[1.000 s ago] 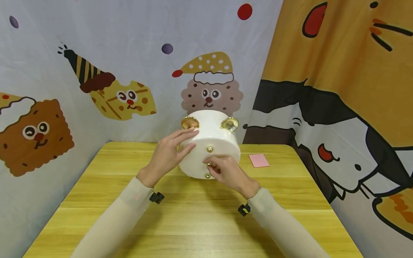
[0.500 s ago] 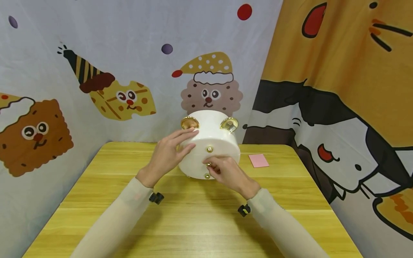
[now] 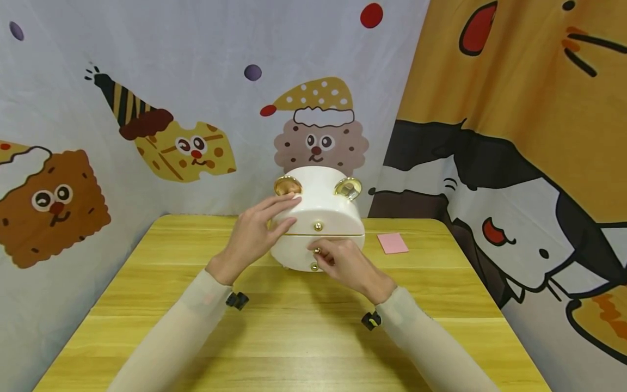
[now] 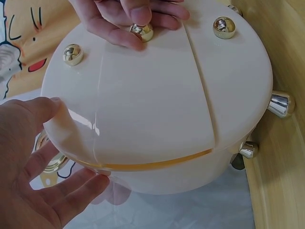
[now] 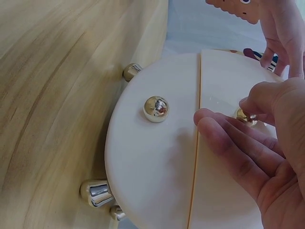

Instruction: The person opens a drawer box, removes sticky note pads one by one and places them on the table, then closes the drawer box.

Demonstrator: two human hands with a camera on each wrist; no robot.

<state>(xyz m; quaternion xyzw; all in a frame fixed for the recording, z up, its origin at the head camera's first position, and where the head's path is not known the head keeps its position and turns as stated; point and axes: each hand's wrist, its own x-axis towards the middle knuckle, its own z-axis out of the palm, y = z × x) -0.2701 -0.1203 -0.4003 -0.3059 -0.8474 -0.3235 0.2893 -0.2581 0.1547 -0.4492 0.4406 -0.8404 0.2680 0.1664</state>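
Observation:
A white drum-shaped drawer box [image 3: 318,188] with gold ears [image 3: 349,189] stands on the table, its drawer fronts facing me. My right hand [image 3: 350,264] pinches the gold middle knob [image 5: 244,117] between thumb and fingers. The middle drawer [image 4: 147,95] juts out slightly, and a gold-edged gap shows along its side. Above and below it are the top knob [image 3: 318,226] and bottom knob [image 3: 315,267]. My left hand [image 3: 252,234] holds the box's upper left rim, thumb on the front face and fingers around the side.
On the wooden table [image 3: 303,337], a pink square pad of notes [image 3: 392,243] lies right of the box. Short gold legs [image 4: 281,104] hold the box up. Cartoon-printed cloth [image 3: 206,65] hangs close behind the table.
The middle drawer has come slightly towards me, and a dark gold line has appeared between it and the top drawer. Both hands keep nearly the same places.

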